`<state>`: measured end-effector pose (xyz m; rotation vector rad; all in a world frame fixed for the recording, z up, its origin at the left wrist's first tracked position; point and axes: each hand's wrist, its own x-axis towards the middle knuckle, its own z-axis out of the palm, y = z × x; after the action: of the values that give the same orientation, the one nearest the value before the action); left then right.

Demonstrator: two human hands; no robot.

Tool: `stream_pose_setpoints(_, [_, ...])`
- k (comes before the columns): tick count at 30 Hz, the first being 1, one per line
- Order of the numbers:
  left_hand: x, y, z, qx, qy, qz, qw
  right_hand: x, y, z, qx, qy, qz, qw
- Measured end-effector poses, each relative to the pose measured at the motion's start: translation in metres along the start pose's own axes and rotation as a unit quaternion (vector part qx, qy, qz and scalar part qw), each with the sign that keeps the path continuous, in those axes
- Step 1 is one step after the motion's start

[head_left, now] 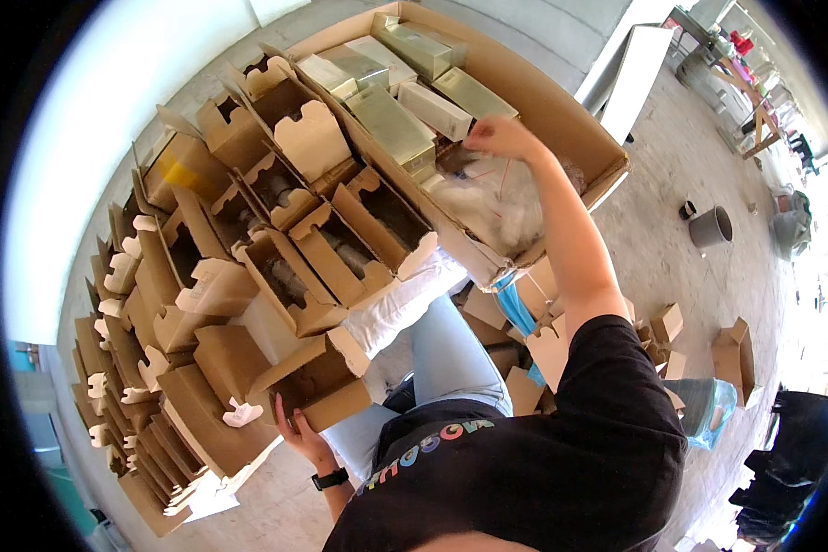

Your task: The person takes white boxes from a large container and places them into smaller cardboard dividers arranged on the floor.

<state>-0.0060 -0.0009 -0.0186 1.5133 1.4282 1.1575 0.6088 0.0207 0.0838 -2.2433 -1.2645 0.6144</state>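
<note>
My left hand [301, 440] grips the lower side of an open, unlined brown cardboard box [320, 379], its fingers spread along the wall. That box is tilted toward me in front of the rows of similar boxes. My right hand [504, 138] reaches into a large carton [561, 110] with its fingers curled together. Whatever is in those fingers is too small or hidden to name. Beside it lie a white narrow box [435, 112] and gold-coloured boxes [391, 127]. Below the hand, clear plastic bags [497, 202] fill the carton's near corner.
Several open cardboard boxes [340, 253] stand packed in rows at left, some with wrapped items inside. Loose cartons [734, 354] and a plastic-wrapped bundle [707, 409] lie on the floor at right. A grey bucket [711, 227] stands farther off, near a wooden-legged table [754, 101].
</note>
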Motion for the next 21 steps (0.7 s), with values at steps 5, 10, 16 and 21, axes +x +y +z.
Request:
stream_pose_setpoints(5, [-0.001,0.005,0.002,0.01,0.005,-0.009,1.0,-0.018,-0.027,0.038,-0.139,-0.267,-0.052,0.952])
stream_pose_setpoints(10, [-0.001,0.007,0.001,-0.007,-0.006,-0.011,1.0,-0.002,-0.008,0.012,-0.176,-0.054,-0.085,0.979])
stream_pose_setpoints(16, [0.001,0.008,0.002,0.005,-0.004,-0.019,1.0,-0.024,0.0,-0.021,-0.142,0.162,0.033,0.976])
stream_pose_setpoints(21, [0.001,0.003,0.0,0.019,-0.005,-0.01,1.0,-0.007,0.024,-0.019,-0.031,0.24,-0.01,0.97])
